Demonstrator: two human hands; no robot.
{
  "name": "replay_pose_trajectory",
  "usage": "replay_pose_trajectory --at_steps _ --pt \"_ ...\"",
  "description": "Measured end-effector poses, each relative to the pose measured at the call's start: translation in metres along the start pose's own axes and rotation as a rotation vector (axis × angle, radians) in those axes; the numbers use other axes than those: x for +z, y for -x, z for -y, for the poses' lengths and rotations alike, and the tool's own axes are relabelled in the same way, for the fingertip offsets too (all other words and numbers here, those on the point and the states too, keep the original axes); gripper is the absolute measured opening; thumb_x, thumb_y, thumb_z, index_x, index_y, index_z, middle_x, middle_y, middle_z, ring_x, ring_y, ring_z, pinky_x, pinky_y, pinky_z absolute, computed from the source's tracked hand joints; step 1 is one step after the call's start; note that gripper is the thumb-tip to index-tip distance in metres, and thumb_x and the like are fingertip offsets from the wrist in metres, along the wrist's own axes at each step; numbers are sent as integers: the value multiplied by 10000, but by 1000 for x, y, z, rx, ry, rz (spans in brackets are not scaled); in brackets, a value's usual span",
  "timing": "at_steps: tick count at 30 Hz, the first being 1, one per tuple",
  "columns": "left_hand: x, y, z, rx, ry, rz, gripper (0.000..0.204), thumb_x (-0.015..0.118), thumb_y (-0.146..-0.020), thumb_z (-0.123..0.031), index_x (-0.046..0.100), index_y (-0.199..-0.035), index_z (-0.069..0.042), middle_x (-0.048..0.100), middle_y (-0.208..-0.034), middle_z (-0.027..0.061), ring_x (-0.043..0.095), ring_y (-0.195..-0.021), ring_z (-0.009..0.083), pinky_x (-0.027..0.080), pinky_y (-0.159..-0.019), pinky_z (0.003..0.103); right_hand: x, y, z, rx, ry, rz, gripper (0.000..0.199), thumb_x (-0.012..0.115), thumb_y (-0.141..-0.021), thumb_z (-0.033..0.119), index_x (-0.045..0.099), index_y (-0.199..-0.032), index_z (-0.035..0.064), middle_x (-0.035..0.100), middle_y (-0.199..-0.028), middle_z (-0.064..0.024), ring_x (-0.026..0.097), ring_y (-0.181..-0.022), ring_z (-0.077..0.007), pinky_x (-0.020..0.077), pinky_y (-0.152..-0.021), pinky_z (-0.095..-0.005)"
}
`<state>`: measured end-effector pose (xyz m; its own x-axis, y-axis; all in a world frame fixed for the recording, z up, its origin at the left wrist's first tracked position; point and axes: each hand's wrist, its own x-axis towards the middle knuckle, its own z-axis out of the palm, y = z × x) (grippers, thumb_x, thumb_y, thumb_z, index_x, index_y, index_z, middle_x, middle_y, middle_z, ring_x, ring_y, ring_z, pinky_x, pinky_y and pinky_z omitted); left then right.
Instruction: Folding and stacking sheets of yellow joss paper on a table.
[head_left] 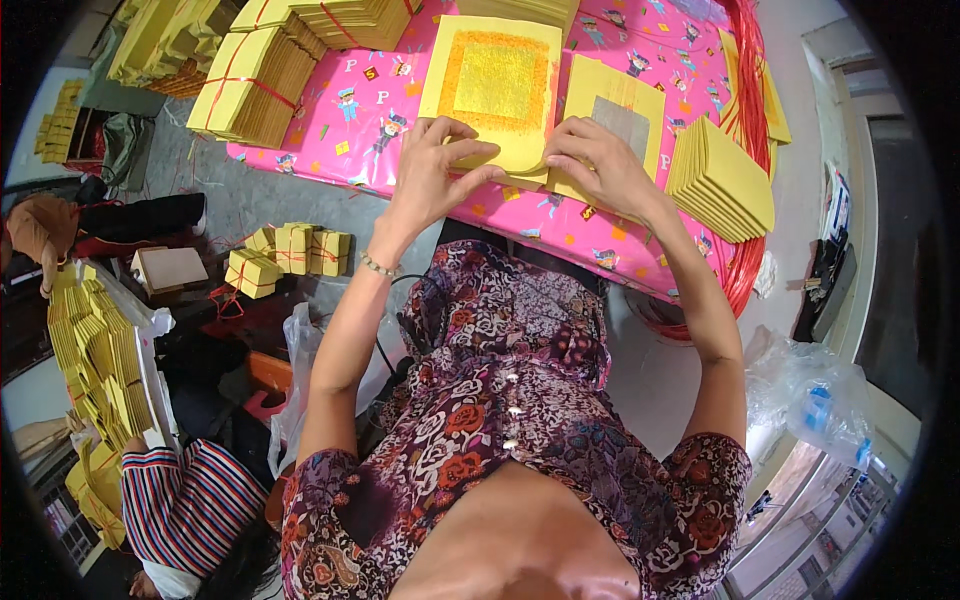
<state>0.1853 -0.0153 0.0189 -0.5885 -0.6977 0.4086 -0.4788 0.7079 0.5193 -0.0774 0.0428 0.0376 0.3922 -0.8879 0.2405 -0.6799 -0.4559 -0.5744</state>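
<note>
Fingers of left hand [432,165] and right hand [597,160] pinch the yellow paper stack's [497,85] near edge in a narrow grip.

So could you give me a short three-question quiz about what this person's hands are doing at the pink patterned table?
1. True or false: both the left hand and the right hand touch the stack of yellow paper sheets with a gold foil square.
2. Which lies to the right of the right hand on the pink patterned tablecloth? A) a fanned pile of plain yellow sheets B) a blue bowl C) scissors
3. What ties the bundles of yellow paper at the table's far left?

Key: 1 true, both hands pinch its near edge. 2 A. 3 red string.
</note>
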Motion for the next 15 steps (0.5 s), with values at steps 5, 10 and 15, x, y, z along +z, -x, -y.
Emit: replay_pose_trajectory --at_steps 5,10,15 --pt "3 1 1 8 0 -14 248 811 -752 -312 787 -963 -183 615 -958 33 541 -967 241 456 -849 378 -3 -2 -1 19 -57 41 151 613 -917 183 659 -950 43 594 -969 -76 606 -952 -285 497 -811 -403" --pt "2 2 -1 -6 -19 -11 246 811 -763 -274 788 -991 -182 632 -990 34 550 -1000 230 437 -886 380 -5 -2 -3 35 -115 63 151 633 -914 191 660 -942 45 603 -954 -76 619 -926 -281 495 -807 -394" --pt "7 2 2 -6 -5 -38 259 808 -751 -319 788 -969 -182 618 -978 48 541 -989 249 430 -894 394 -5 -1 -2 32 -94 51 155 639 -913 196 660 -946 46 609 -953 -76 626 -918 -279 497 -799 -395"
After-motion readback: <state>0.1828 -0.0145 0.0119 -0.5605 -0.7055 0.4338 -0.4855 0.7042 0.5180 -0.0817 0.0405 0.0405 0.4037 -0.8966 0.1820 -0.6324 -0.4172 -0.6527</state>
